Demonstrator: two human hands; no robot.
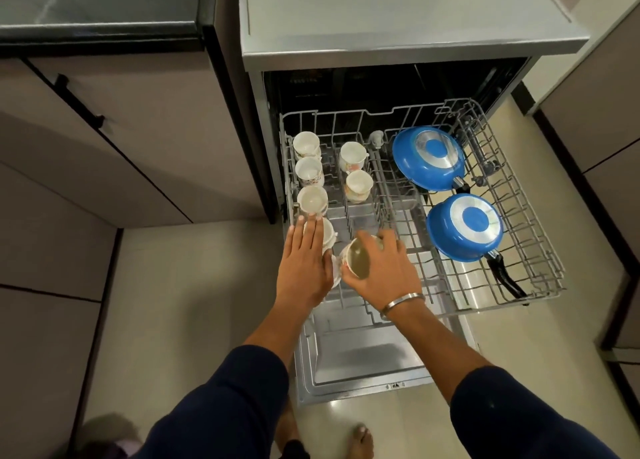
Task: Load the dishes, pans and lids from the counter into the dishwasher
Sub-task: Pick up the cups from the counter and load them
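Left hand (304, 261) lies flat, fingers straight; right hand (381, 268) curls, gripping.

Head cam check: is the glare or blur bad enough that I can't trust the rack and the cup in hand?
Head view: wide-angle bending curves the cabinet edges; glare sits on the blue pans' metal bases and the steel door. The right hand and its cup are slightly motion-blurred; the dishwasher cavity is dark, yet the rack reads clearly.
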